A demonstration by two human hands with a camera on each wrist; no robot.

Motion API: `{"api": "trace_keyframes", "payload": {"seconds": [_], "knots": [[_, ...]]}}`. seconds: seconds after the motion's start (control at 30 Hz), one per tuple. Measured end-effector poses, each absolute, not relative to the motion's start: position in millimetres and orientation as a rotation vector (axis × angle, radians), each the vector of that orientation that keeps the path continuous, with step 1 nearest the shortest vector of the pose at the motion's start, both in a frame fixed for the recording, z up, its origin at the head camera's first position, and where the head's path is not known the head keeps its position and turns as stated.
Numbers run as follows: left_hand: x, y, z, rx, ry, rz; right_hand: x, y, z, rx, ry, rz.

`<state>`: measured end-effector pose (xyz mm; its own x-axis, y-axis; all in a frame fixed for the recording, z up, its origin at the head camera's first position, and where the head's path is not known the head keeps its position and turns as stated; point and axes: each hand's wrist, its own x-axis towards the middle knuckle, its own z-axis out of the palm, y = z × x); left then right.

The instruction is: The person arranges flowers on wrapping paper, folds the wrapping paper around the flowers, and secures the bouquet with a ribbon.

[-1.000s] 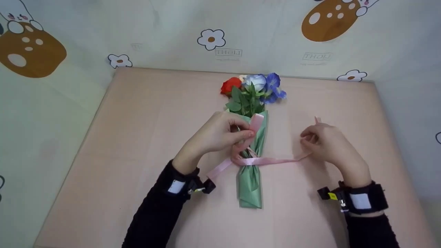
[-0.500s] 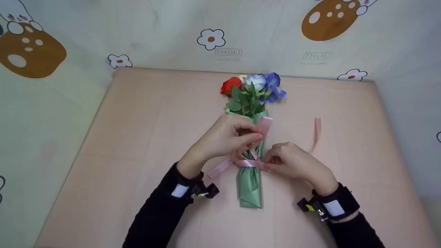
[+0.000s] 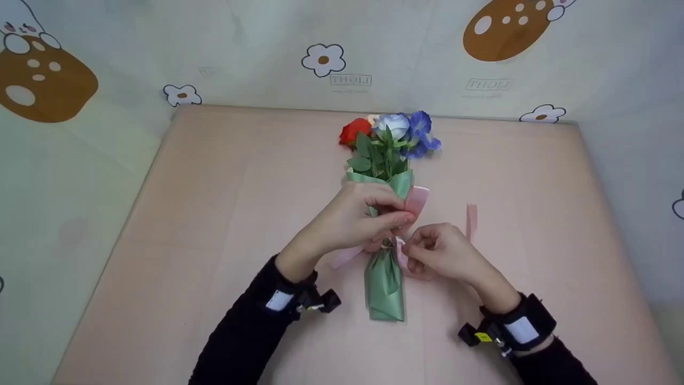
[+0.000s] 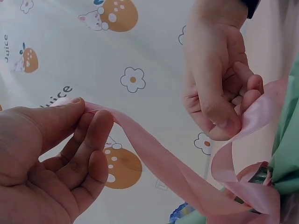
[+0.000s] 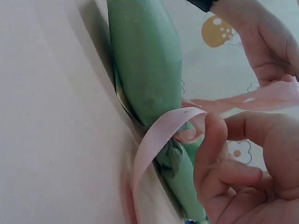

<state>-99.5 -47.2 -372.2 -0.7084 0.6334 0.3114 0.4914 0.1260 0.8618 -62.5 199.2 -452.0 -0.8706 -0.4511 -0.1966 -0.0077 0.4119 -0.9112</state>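
Note:
A bouquet in green wrapping [image 3: 385, 291] lies on the table, its blooms pointing away from me. Around its waist runs a pink satin ribbon [image 4: 159, 161]. Over the bouquet's upper part, my left hand [image 3: 355, 216] pinches one ribbon end between thumb and fingers, the tip sticking up past them. Just right of the waist, my right hand [image 3: 443, 254] pinches the other length, which bends in an arc in the right wrist view. That length's loose end stands out behind the right hand. In the left wrist view both lengths meet at the gathered waist; the exact crossing is partly hidden.
The bouquet has a red rose [image 3: 355, 132], a pale blue rose [image 3: 393, 126] and a deep blue flower [image 3: 422, 133], with green leaves. Beneath is a pale pink tabletop [image 3: 240, 299]. A patterned cloth [image 3: 256, 59] rises behind it.
My right hand has come left from the far end of the ribbon to the bouquet's waist and grips the ribbon there. My left hand has shifted slightly right and down, still pinching its end.

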Motion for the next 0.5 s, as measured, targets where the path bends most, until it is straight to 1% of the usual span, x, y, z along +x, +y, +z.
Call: {"api": "trace_keyframes", "payload": {"seconds": [0.5], "knots": [[-103.5,-49.3,-373.3,1.141,2.252,1.634,-65.6,171.3,-453.2,-0.352,2.455,-1.399]]}}
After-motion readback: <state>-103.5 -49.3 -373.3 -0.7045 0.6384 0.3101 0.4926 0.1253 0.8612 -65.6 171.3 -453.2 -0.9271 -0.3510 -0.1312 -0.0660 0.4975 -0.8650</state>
